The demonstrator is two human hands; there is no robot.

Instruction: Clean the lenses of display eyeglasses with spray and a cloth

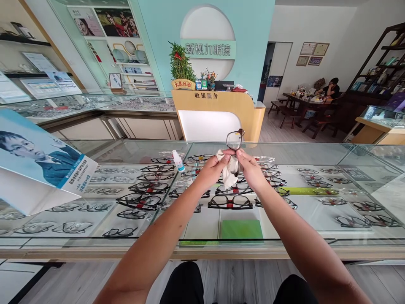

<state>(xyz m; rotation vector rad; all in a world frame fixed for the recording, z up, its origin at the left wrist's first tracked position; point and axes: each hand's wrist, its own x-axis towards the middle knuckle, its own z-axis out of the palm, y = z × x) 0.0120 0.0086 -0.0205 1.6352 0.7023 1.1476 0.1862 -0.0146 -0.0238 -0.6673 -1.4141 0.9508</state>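
Note:
Both my hands are raised above a glass display counter (pixel 202 242). My left hand (pixel 212 169) pinches a white cleaning cloth (pixel 227 177) against a pair of dark-framed glasses (pixel 235 140). My right hand (pixel 249 167) grips the same glasses from the right, one lens standing up above my fingers and the other covered by the cloth. A small white spray bottle (pixel 179 161) with a blue cap stands on the glass just left of my left hand.
Several rows of glasses frames (pixel 229 202) lie inside the case, with a green pad (pixel 241 229) near the front. A tilted poster board (pixel 41 162) stands at left. Behind are a wooden cashier desk (pixel 218 112), and a seated person (pixel 330 88) at a table far right.

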